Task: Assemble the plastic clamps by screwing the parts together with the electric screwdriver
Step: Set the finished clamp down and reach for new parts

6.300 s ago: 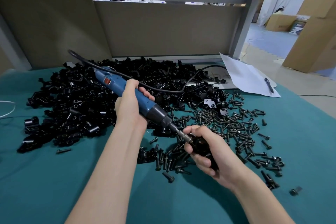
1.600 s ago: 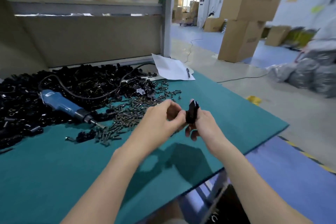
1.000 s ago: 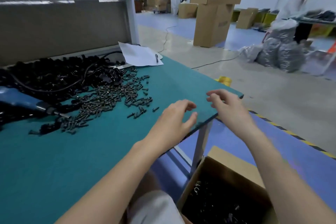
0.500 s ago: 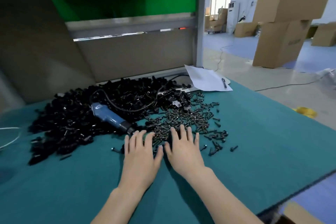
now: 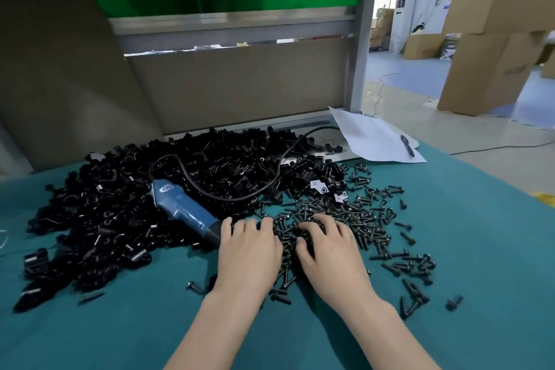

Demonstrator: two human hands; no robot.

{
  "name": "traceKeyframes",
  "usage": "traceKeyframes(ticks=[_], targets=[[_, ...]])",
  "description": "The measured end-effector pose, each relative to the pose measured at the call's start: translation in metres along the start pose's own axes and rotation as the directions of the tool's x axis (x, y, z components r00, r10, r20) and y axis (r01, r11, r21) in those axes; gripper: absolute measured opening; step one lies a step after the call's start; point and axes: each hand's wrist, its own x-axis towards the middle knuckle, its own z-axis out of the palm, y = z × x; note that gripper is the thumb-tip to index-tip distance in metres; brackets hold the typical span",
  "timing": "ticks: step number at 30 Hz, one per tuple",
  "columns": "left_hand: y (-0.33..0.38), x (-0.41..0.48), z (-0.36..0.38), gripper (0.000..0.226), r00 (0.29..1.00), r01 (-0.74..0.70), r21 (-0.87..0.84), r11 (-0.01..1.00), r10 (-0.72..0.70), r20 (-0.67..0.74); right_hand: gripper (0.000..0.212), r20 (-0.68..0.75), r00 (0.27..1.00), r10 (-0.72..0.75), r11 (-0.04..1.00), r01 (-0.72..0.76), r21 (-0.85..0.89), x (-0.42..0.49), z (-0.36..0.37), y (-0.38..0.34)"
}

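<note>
Teal matte covering spreads over the surface (image 5: 480, 264), and both of our hands lie palm down on it at the near edge of the hardware. Our left hand (image 5: 247, 252) keeps a loose, mostly open grip. Its fingers are nearly straight, the tips bent down onto black pieces just beside the dark nose of the electric screwdriver (image 5: 186, 213), and it holds nothing that we can see. Our right hand (image 5: 329, 252) claws into the screws (image 5: 369, 219) with its fingers curled and thumb tucked in. We cannot tell whether that grip has pinched a screw, since the fingertips are buried. The screwdriver lies on its side, a smooth blue body tapering to a black nose. Its black cord (image 5: 234, 194) loops back over the heap of plastic clamp parts (image 5: 114, 213), glossy black pieces, some angular and some curved, piled to the left and behind. The screws are short and dark with wide heads, dense by our right hand and thinning out to the right. A white sheet of paper (image 5: 372, 138) with a pen (image 5: 407, 145) on it lies at the far right corner.
</note>
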Motion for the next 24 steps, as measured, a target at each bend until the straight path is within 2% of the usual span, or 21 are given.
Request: traceKeyframes(ticks=[3,6,11,15,17,20,24], targets=[[0.003,0.010,-0.001,0.040,1.000,-0.002,0.021,1.000,0.002,-0.001,0.037,-0.028,1.000,-0.005,1.000,0.006,0.026,0.000,-0.002,0.001],[0.000,0.008,-0.002,0.042,0.997,0.013,-0.055,0.998,-0.016,-0.070,0.034,-0.024,1.000,-0.001,0.999,0.002,0.034,-0.001,-0.005,0.000],[-0.005,0.001,-0.004,0.044,0.975,-0.007,-0.363,0.932,-0.074,-0.208,0.035,-0.083,0.996,0.015,0.996,-0.008,0.090,-0.001,-0.010,-0.003],[-0.007,-0.005,-0.003,0.053,0.969,-0.020,-0.556,0.831,-0.121,-0.215,0.042,-0.218,0.962,0.162,0.979,-0.129,0.159,0.016,-0.022,0.005],[-0.008,-0.006,-0.004,0.053,0.973,-0.041,-0.574,0.818,-0.098,-0.208,0.050,-0.219,0.946,0.240,0.965,-0.208,0.160,0.031,-0.029,0.013],[-0.008,-0.006,-0.004,0.052,0.975,-0.085,-0.554,0.828,-0.045,-0.216,0.058,-0.146,0.939,0.312,0.946,-0.293,0.137,0.052,-0.032,0.023],[-0.009,-0.006,-0.001,0.044,0.958,-0.132,-0.576,0.807,-0.046,-0.283,0.057,-0.097,0.934,0.343,0.939,-0.340,0.043,0.066,-0.023,0.032]])
